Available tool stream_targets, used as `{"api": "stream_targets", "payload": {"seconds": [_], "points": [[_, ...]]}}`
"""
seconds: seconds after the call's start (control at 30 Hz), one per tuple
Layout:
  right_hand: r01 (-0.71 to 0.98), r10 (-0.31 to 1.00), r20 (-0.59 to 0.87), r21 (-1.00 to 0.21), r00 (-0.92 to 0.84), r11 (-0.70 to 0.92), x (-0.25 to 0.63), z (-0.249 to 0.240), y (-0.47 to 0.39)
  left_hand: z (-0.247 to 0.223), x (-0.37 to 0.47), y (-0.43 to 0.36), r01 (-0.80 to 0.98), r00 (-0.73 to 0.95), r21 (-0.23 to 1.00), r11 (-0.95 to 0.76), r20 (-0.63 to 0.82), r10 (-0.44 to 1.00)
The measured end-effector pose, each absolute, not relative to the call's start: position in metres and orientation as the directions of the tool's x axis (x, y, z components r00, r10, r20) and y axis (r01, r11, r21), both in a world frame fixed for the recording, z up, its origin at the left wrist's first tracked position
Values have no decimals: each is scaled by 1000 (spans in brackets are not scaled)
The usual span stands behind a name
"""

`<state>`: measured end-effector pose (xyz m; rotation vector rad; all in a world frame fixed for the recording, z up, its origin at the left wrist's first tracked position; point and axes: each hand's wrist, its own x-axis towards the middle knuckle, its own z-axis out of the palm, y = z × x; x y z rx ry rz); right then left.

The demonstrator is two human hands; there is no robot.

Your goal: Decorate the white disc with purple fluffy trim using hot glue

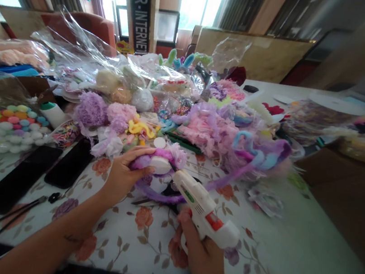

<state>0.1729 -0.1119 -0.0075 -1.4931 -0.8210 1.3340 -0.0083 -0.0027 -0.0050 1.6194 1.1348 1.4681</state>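
Observation:
My left hand [126, 171] is closed on a fuzzy purple and pink piece [143, 161] with a white oval disc [161, 166] on it. A white hot glue gun [199, 199] with a red part is in my right hand [199, 245], its dark nozzle at the right end of the white disc. Below the held piece a fuzzy purple strip [156, 195] curves rightward. Dark scissors, partly hidden, lie beneath it on the flowered cloth.
Two black phones [20, 179] [69, 162] lie at the left beside colourful pom-poms [16, 123]. Behind my hands are heaped pink tulle [204, 129], purple yarn [91, 109] and clear plastic bags [79, 44]. A cardboard box [352, 194] stands at the right.

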Motion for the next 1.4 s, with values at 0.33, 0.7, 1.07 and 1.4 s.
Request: {"api": "stream_targets", "payload": {"seconds": [0.33,0.7,1.07,1.4], "points": [[-144,911,-367,-928,189,-344,173,-10,-111,-7,-7,-2,126,-62,916,-380,389,919],[-124,918,-354,-934,176,-337,174,-16,-113,-4,-9,-2,211,-52,889,-407,426,903],[-110,917,-346,-937,198,-330,173,-15,-111,-4,-9,-3,227,-33,872,-434,452,891],[-82,924,-338,-941,181,-328,175,-20,-111,-3,-10,-1,256,-58,873,-414,442,895]]}}
